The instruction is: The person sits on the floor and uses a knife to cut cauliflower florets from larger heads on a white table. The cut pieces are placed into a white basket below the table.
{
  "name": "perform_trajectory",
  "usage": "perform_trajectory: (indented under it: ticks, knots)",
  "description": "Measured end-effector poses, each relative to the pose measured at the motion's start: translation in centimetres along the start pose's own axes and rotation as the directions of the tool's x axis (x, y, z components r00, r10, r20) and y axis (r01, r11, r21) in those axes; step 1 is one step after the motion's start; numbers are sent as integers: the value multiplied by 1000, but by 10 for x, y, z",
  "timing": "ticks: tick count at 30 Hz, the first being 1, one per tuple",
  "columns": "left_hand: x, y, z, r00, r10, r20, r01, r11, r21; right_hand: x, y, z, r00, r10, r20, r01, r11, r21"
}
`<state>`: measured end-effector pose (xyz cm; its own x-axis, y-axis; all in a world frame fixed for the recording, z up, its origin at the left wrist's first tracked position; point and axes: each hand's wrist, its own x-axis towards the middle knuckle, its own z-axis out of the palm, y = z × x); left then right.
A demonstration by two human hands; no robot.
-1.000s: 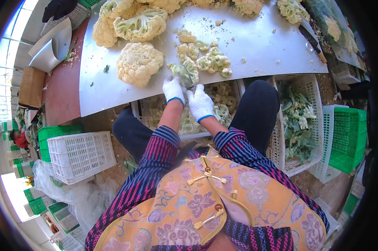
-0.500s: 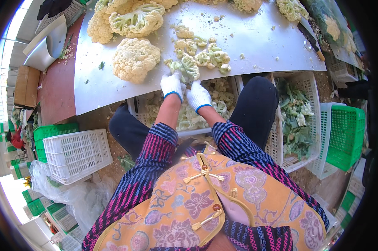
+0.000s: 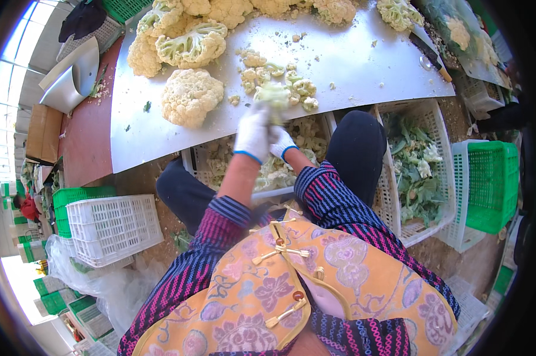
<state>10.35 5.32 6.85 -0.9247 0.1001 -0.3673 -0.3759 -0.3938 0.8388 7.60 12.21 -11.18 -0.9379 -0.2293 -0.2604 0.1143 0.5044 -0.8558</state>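
Observation:
In a white knitted glove with a blue cuff, my left hand (image 3: pixel 253 132) grips a cauliflower piece (image 3: pixel 272 94) over the table's near edge. Both are smeared by motion. Close beside it on the right is my right hand (image 3: pixel 281 143), gloved alike; its fingers are hidden or blurred. Cut florets (image 3: pixel 302 86) lie on the pale metal sheet (image 3: pixel 351 83) just beyond. A whole cauliflower head (image 3: pixel 192 98) rests to their left. Below my hands, between my knees, sits a white crate (image 3: pixel 273 193) with florets in it.
More cauliflower heads (image 3: pixel 191 44) are piled at the far left. A knife (image 3: pixel 431 56) lies near the sheet's right edge. On my right are a crate of leaf trimmings (image 3: pixel 450 190) and a green crate (image 3: pixel 492 187); on my left, a white crate (image 3: pixel 115 222).
My left hand has lifted the cauliflower piece slightly and moved a little right, now partly in front of my right hand. The right hand has dropped slightly toward the crate. The view has shifted slightly.

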Motion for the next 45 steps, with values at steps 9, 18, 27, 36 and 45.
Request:
perform_trajectory:
  ticks: [9,18,27,36,45]
  knots:
    - [91,26,-39,967,210,142,-134,-52,990,-72,-35,-90,988,156,-9,-156,988,6]
    - [73,-34,-66,967,250,46,-137,360,923,-93,-42,-97,959,138,-249,-125,990,69]
    - [64,-61,-69,938,237,-253,-49,814,579,-99,-44,-87,970,166,-176,-202,955,-215]
    - [45,-35,-60,968,90,-236,28,889,456,-75,-38,-83,972,195,-129,-202,978,-47]
    - [59,-50,-77,955,208,-213,-55,827,560,-80,-46,-68,985,150,-85,-169,941,-293]
